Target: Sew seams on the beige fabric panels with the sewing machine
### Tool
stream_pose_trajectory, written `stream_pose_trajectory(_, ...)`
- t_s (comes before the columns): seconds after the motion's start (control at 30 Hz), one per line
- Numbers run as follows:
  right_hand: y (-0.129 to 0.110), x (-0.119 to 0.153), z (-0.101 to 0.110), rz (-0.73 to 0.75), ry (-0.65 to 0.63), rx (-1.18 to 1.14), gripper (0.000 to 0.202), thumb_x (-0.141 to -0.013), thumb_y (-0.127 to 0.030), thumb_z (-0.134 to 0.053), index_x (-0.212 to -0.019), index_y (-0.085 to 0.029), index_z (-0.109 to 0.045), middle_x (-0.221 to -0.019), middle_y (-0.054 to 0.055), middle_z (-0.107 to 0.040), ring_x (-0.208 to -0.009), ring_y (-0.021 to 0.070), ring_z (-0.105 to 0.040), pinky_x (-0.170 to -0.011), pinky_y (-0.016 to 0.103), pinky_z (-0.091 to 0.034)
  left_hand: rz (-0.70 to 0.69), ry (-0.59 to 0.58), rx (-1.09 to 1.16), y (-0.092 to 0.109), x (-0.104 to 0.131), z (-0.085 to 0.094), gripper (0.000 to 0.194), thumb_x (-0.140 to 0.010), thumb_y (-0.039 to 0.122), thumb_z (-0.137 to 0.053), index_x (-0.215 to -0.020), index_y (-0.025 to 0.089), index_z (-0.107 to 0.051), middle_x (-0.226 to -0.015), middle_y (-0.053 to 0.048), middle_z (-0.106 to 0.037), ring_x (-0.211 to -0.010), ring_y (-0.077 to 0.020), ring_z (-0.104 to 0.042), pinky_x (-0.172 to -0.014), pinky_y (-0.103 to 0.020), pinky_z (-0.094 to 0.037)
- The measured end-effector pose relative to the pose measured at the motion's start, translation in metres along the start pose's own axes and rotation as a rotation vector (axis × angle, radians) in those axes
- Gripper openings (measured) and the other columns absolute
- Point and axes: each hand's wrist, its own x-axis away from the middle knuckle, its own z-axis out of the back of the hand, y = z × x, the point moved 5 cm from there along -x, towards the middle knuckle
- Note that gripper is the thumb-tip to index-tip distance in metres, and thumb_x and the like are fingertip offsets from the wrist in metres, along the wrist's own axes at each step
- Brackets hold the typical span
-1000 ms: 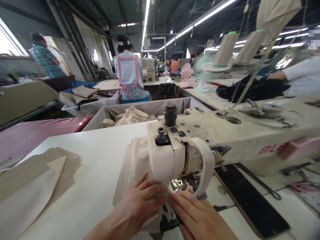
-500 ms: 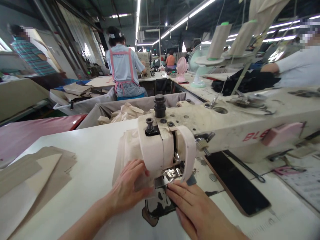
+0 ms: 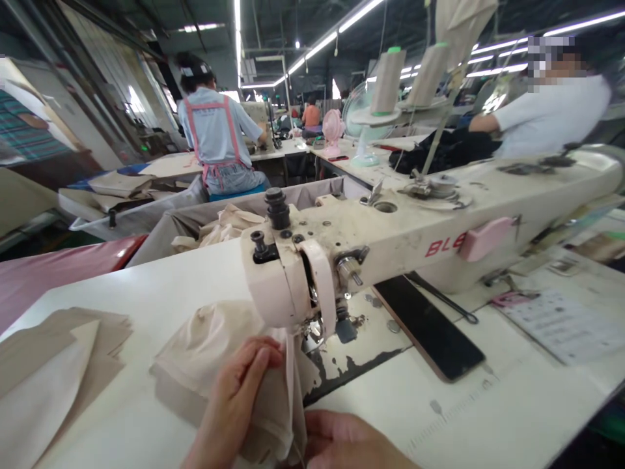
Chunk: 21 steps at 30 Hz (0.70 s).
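A beige fabric piece (image 3: pixel 209 339) lies bunched on the white table, just left of the sewing machine's head (image 3: pixel 278 280). My left hand (image 3: pixel 244 384) is closed on the fabric near its upper right edge, below the needle area. Lower down, my right hand (image 3: pixel 342 436) has its fingers closed at the fabric's near edge; the fingertips are partly hidden. The presser foot (image 3: pixel 312 329) shows behind the fabric's right edge, above the worn machine plate (image 3: pixel 342 365).
A black phone (image 3: pixel 430 326) lies right of the machine head. Stacked beige fabric pieces (image 3: pixel 53 371) rest at the table's left. Beyond the table stands a grey-lined bin (image 3: pixel 170 228) of fabric. Thread cones (image 3: pixel 388 81) rise behind the machine. A seated co-worker (image 3: pixel 219 130) faces away.
The fabric has come from behind the machine head toward me and now lies in front. My left hand has closed on it, and my right hand has moved down to its near edge. The view has shifted right.
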Motion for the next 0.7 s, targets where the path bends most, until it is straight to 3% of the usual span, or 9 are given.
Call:
stream_pose_trajectory(0.07,-0.011,0.001,0.001,0.185,0.081,-0.029,0.047,-0.053,-0.013,-0.073,-0.099,-0.015,-0.065,-0.106,0.01,-0.068,-0.101,0.0263,-0.064,-0.09,0.035,-0.045,-0.106,0.043,-0.105,-0.002,0.016,0.0,0.025,-0.091,0.034,-0.048,-0.089,0.021,-0.069,-0.113,-0.007,-0.062,-0.109,-0.0191,-0.059,-0.094,-0.025,-0.047)
stream_pose_trajectory(0.13,-0.026,0.008,0.001,0.34,0.173,-0.044,0.049,-0.056,-0.011,-0.073,-0.104,-0.018,-0.064,-0.114,0.008,-0.065,-0.104,0.0243,-0.062,-0.087,0.032,-0.047,-0.211,0.048,-0.21,-0.006,0.03,-0.003,0.025,-0.092,0.028,-0.047,-0.103,0.026,-0.069,-0.126,-0.005,-0.058,-0.117,-0.0184,-0.056,-0.098,-0.024,-0.046)
stream_pose_trajectory(0.23,-0.037,0.016,-0.004,0.317,0.179,-0.026,0.049,-0.058,-0.008,-0.071,-0.105,-0.018,-0.064,-0.11,0.008,-0.066,-0.098,0.0232,-0.064,-0.086,0.033,-0.049,-0.452,-0.024,-0.437,-0.004,0.042,-0.016,0.034,-0.093,0.022,-0.042,-0.121,0.028,-0.061,-0.14,-0.001,-0.05,-0.129,-0.016,-0.046,-0.108,-0.023,-0.035)
stream_pose_trajectory(0.37,-0.037,0.015,-0.003,0.257,0.14,0.012,0.049,-0.057,-0.006,-0.069,-0.104,-0.017,-0.065,-0.103,0.007,-0.069,-0.095,0.024,-0.065,-0.087,0.036,-0.049,-0.738,-0.064,-0.832,0.004,0.045,-0.034,0.048,-0.096,0.022,-0.039,-0.143,0.023,-0.037,-0.144,0.0,-0.047,-0.136,-0.0147,-0.036,-0.118,-0.032,-0.001)
stream_pose_trajectory(0.5,-0.036,0.008,0.003,0.261,0.177,0.085,0.041,-0.063,-0.014,-0.073,-0.103,-0.015,-0.065,-0.093,0.007,-0.071,-0.088,0.0231,-0.068,-0.086,0.039,-0.05,-0.765,0.021,-0.939,0.004,0.046,-0.043,0.051,-0.1,0.027,-0.024,-0.15,0.017,-0.018,-0.142,-0.006,-0.049,-0.134,-0.0139,-0.04,-0.119,-0.034,-0.001)
stream_pose_trajectory(0.63,-0.041,0.003,0.004,0.274,0.245,0.179,0.039,-0.063,-0.03,-0.081,-0.095,-0.013,-0.067,-0.081,0.006,-0.071,-0.081,0.0242,-0.068,-0.083,0.042,-0.051,-0.781,0.023,-0.907,-0.001,0.053,-0.048,0.053,-0.099,0.028,-0.028,-0.15,0.014,-0.019,-0.143,-0.008,-0.047,-0.136,-0.016,-0.037,-0.119,-0.032,-0.006)
stream_pose_trajectory(0.7,-0.044,0.001,0.002,0.283,0.282,0.224,0.04,-0.062,-0.037,-0.081,-0.09,-0.013,-0.066,-0.077,0.006,-0.07,-0.079,0.0248,-0.068,-0.079,0.041,-0.053,-0.748,0.013,-0.843,0.002,0.052,-0.044,0.052,-0.099,0.027,-0.029,-0.149,0.016,-0.022,-0.145,-0.009,-0.044,-0.137,-0.0181,-0.035,-0.118,-0.032,-0.015)
